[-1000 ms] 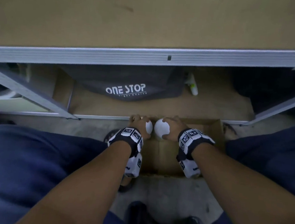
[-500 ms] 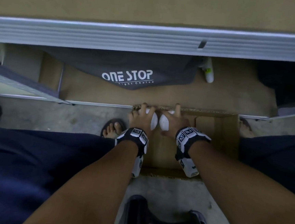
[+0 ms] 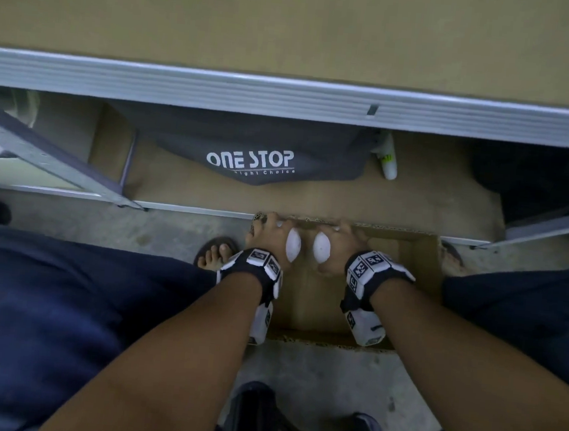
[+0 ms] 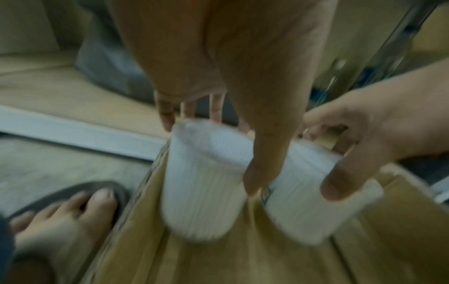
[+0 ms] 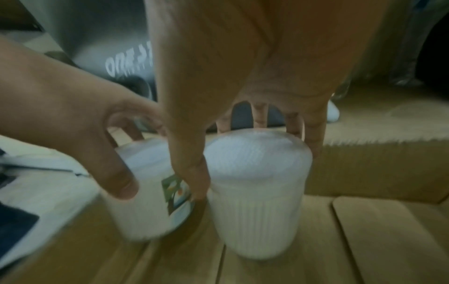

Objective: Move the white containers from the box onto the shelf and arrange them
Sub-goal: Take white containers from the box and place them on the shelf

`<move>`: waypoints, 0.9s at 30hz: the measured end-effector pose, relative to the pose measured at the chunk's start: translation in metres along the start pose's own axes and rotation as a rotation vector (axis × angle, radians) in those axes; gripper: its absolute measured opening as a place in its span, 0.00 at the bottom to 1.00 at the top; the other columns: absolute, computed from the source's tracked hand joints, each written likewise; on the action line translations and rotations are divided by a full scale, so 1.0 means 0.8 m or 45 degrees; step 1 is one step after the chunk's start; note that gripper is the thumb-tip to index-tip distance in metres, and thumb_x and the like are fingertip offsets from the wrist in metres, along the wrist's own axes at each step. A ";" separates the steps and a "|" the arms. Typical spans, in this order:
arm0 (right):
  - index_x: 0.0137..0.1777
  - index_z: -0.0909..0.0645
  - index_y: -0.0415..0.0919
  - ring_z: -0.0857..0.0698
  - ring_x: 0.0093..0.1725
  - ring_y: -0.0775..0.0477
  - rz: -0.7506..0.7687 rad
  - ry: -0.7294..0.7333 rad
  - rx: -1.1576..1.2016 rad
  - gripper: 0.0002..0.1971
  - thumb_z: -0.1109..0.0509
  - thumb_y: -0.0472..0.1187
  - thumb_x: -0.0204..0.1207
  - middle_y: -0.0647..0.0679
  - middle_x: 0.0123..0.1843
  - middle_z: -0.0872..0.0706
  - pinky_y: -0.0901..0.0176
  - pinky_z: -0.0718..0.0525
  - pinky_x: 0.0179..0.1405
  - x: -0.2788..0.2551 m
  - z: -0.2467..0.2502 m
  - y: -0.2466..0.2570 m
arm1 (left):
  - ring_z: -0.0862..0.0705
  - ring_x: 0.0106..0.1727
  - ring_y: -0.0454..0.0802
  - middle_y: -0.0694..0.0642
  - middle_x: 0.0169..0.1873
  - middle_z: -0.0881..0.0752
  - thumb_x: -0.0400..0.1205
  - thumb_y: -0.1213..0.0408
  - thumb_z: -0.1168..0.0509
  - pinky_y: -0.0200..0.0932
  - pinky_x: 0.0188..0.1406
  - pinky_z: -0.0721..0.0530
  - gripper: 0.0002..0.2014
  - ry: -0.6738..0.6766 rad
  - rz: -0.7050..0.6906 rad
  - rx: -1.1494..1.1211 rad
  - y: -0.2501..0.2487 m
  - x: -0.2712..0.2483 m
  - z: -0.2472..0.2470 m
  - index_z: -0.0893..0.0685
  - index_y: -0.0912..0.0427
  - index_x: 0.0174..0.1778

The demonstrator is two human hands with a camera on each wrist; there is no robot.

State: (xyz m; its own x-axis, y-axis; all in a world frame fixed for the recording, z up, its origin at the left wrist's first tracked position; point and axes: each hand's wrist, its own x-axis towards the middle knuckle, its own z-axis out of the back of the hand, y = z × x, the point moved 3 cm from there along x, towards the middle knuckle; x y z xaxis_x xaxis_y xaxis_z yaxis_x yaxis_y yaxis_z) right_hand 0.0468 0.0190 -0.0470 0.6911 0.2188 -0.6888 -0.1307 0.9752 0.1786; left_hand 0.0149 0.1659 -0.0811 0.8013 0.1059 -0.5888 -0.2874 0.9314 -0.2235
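Containers, two, white plastic, ribbed cylindrical walls with smooth domed lids, upright side by side inside the box. Left container [image 4: 204,184] gripped from above by the left hand [image 3: 267,238], thumb and fingers curled round its lid rim. Right container [image 5: 260,196] gripped likewise by the right hand [image 3: 342,248]; a coloured label shows on the container in the left hand in the right wrist view. Both wrist views blurred.

Box [image 3: 416,261], brown corrugated cardboard, open top, rough-cut edges, flat flaps on its floor; stands on the grey concrete floor [image 3: 172,226], its far wall against the lower shelf's metal edge.

Shelf [image 3: 292,27], tan board with ribbed aluminium front rail, at 12 o'clock above the hands.

Grey bag [image 3: 257,151] printed "ONE STOP", on the lower board at 12 o'clock from the box.

White bottle [image 3: 389,162] at 1 o'clock.

Sandalled foot [image 3: 217,254] at 9 o'clock of the box.
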 end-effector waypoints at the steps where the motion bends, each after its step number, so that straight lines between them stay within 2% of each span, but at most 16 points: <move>1: 0.75 0.33 0.57 0.31 0.73 0.31 0.001 0.007 -0.010 0.34 0.26 0.47 0.68 0.44 0.76 0.38 0.42 0.24 0.69 -0.008 0.007 0.001 | 0.37 0.74 0.65 0.56 0.73 0.38 0.68 0.59 0.28 0.62 0.69 0.29 0.35 0.027 -0.005 -0.007 -0.002 -0.007 0.009 0.33 0.44 0.71; 3: 0.75 0.34 0.57 0.31 0.73 0.30 0.019 0.004 -0.037 0.35 0.26 0.48 0.68 0.43 0.76 0.37 0.41 0.27 0.71 -0.023 0.021 0.006 | 0.37 0.74 0.66 0.57 0.71 0.37 0.67 0.61 0.25 0.62 0.68 0.28 0.38 0.072 -0.041 -0.012 -0.010 -0.023 0.033 0.33 0.46 0.72; 6: 0.75 0.36 0.57 0.33 0.73 0.31 0.038 -0.007 -0.058 0.38 0.24 0.49 0.65 0.45 0.76 0.37 0.41 0.27 0.71 -0.048 0.047 0.015 | 0.31 0.69 0.66 0.55 0.68 0.33 0.63 0.60 0.22 0.62 0.63 0.23 0.41 0.047 -0.106 -0.013 -0.022 -0.050 0.074 0.33 0.45 0.71; 9: 0.75 0.36 0.55 0.34 0.75 0.37 0.109 -0.067 -0.106 0.39 0.24 0.49 0.65 0.45 0.76 0.32 0.41 0.33 0.75 -0.077 0.076 0.027 | 0.28 0.66 0.65 0.55 0.68 0.35 0.62 0.58 0.21 0.62 0.62 0.19 0.42 -0.011 -0.138 0.008 -0.031 -0.079 0.115 0.31 0.45 0.72; 12: 0.75 0.35 0.55 0.34 0.75 0.36 0.138 -0.127 -0.120 0.39 0.23 0.51 0.63 0.47 0.76 0.33 0.41 0.29 0.72 -0.111 0.105 0.041 | 0.31 0.68 0.66 0.54 0.69 0.35 0.61 0.56 0.21 0.61 0.62 0.19 0.43 -0.067 -0.184 0.047 -0.041 -0.110 0.157 0.32 0.45 0.72; 15: 0.74 0.37 0.59 0.32 0.72 0.32 0.146 -0.228 -0.088 0.41 0.23 0.52 0.61 0.47 0.73 0.36 0.41 0.25 0.69 -0.151 0.140 0.049 | 0.31 0.69 0.64 0.53 0.67 0.34 0.61 0.53 0.21 0.62 0.64 0.21 0.42 -0.093 -0.221 0.045 -0.047 -0.144 0.197 0.32 0.42 0.71; 20: 0.76 0.39 0.60 0.33 0.72 0.33 0.214 -0.383 0.020 0.43 0.23 0.53 0.62 0.46 0.73 0.35 0.36 0.30 0.71 -0.221 0.195 0.058 | 0.29 0.65 0.62 0.53 0.62 0.32 0.62 0.49 0.22 0.61 0.60 0.19 0.41 -0.152 -0.307 0.057 -0.059 -0.206 0.258 0.32 0.42 0.71; 24: 0.76 0.38 0.60 0.32 0.72 0.34 0.287 -0.484 0.073 0.43 0.23 0.55 0.61 0.49 0.74 0.33 0.39 0.29 0.69 -0.270 0.227 0.062 | 0.28 0.66 0.58 0.52 0.62 0.30 0.61 0.49 0.21 0.59 0.62 0.19 0.42 -0.223 -0.369 0.026 -0.067 -0.249 0.304 0.30 0.42 0.71; 27: 0.76 0.37 0.59 0.31 0.71 0.35 0.346 -0.591 0.109 0.43 0.24 0.54 0.59 0.50 0.73 0.31 0.39 0.27 0.70 -0.300 0.252 0.067 | 0.25 0.65 0.54 0.51 0.63 0.29 0.60 0.49 0.21 0.53 0.63 0.19 0.41 -0.324 -0.411 -0.021 -0.070 -0.276 0.336 0.28 0.43 0.70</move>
State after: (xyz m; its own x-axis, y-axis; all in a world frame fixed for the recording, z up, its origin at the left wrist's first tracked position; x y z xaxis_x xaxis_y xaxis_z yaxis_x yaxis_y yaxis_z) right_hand 0.0170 0.0117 0.2693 0.8842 0.4062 -0.2306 -0.3037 0.8751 0.3769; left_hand -0.0048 0.1839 0.2703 0.9553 -0.1064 -0.2758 -0.0063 0.9253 -0.3791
